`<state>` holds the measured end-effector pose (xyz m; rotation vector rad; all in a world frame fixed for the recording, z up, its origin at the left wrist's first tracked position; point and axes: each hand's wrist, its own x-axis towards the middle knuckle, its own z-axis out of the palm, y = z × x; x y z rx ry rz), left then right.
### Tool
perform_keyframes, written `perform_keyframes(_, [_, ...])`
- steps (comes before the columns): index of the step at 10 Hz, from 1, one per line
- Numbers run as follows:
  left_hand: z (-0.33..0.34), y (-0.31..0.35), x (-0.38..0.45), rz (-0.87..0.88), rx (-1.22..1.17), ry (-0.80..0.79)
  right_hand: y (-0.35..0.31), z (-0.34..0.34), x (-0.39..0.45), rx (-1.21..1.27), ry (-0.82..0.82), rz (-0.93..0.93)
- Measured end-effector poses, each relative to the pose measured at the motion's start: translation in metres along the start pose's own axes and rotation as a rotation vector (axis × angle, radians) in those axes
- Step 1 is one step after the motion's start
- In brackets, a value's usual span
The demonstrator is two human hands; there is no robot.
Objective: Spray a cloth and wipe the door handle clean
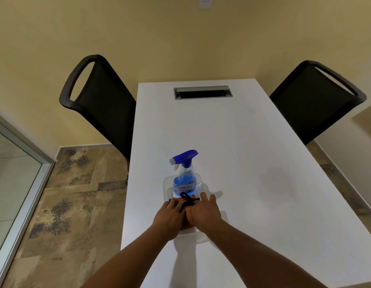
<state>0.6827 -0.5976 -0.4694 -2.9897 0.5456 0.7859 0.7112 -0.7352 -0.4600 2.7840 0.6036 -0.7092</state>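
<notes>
reaching over the white desk point(232, 142), both hands meet at a dark cloth point(187, 199) in a clear tray point(167, 189). left hand point(169, 214) fingers curl onto the cloth. right hand point(204, 212) fingers are spread, touching it. blue spray bottle point(184, 177) stands just behind.

The two hands cover most of the crumpled black cloth point(187, 200); the blue spray bottle's point(184, 179) label is unreadably blurred.

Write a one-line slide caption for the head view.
Both hands, left hand and right hand, reach a black cloth beside a blue spray bottle on a white table.
</notes>
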Motion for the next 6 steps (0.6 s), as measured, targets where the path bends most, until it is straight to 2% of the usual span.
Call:
perform_keyframes(2, [0.003,-0.001,-0.008,0.012,0.01,0.02,-0.002,-0.003,-0.011,-0.005,0.035,-0.013])
perform_keyframes(5, [-0.02,-0.031,-0.045,-0.022,-0.075,0.178,-0.004,-0.046,-0.029,0.062,0.325,-0.054])
perform_keyframes(6, [-0.036,-0.043,-0.057,-0.02,-0.078,0.252,-0.005,-0.071,-0.039,-0.001,0.471,-0.11])
